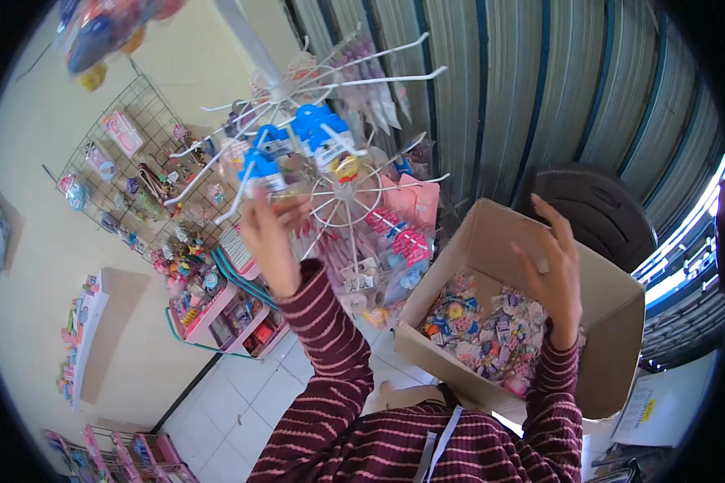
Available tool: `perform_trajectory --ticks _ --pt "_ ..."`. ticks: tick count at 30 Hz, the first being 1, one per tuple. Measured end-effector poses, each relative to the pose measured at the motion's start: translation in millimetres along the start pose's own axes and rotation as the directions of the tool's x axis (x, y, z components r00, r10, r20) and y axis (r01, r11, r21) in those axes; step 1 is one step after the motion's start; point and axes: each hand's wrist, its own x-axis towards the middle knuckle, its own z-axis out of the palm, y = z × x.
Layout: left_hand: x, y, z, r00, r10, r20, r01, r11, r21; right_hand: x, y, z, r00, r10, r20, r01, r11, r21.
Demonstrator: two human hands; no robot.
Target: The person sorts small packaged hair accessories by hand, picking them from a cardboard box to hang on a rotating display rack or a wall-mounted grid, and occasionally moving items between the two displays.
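Observation:
My left hand (pixel 272 235) is raised to the white wire display rack (pixel 278 90), fingers apart, fingertips right at the lower edge of a blue-topped packet (pixel 262 171) near the end of a prong. Beside that packet hang more blue-topped packets (pixel 318 129) with small trinkets in clear plastic. Over the cardboard box (pixel 519 233) my right hand (pixel 554 270) is open and empty, its fingers spread. Inside the box lies a heap of small packaged trinkets (pixel 491 334) in many colours, partly covered by my right forearm.
A lower tier of the rack holds pink and clear packets (pixel 403 237). Behind the box stands a dark brown chair (pixel 592 213) by the corrugated metal shutter (pixel 524 88). A wire grid (pixel 137 161) with accessories is on the left wall, above a pink shelf unit (pixel 229 318).

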Motion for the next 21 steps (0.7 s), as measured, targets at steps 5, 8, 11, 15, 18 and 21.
perform_trajectory --ticks 5,8,11,15,18,21 --pt "-43 4 -33 0.972 0.060 -0.228 0.037 0.917 0.398 -14 41 -41 0.996 0.093 0.005 -0.091 0.984 -0.155" --pt "-68 7 -12 0.999 0.041 0.005 -0.041 0.965 0.260 -23 71 -54 0.983 0.177 0.043 -0.162 0.958 -0.237" --pt "-87 -6 19 0.870 -0.016 0.492 -0.006 0.999 0.043 -37 111 -45 0.968 0.220 0.118 -0.195 0.961 -0.194" --pt "-108 -29 109 0.077 -0.350 0.933 0.210 0.921 0.328 -65 171 0 0.934 0.232 0.273 -0.230 0.972 -0.039" --pt "-141 -103 171 -0.021 -0.564 0.825 0.186 0.809 0.558 -104 216 55 0.913 0.187 0.362 -0.283 0.930 0.234" --pt "-173 -241 170 -0.133 -0.737 0.663 -0.112 0.675 0.729 -163 240 125 0.711 0.369 0.599 -0.527 0.843 0.106"
